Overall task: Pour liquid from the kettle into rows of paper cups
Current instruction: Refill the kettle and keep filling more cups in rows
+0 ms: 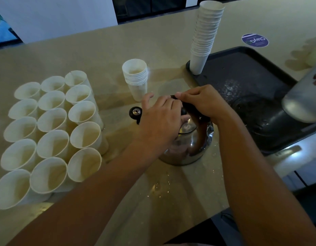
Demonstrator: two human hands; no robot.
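A shiny steel kettle (187,148) stands on the beige counter (104,45), its black spout cap (135,112) pointing left. My right hand (203,102) grips the kettle's black handle from above. My left hand (160,119) covers the lid, fingers curled round its black knob (183,111). Several white paper cups (52,119) stand in three rows at the left, close together; I cannot tell whether they hold liquid.
A short stack of cups (136,77) stands just behind the kettle. A tall stack of cups (205,36) leans on the corner of a black tray (246,82) at the right. A steel container (304,102) overhangs the tray's right side. A round sticker (254,40) lies beyond.
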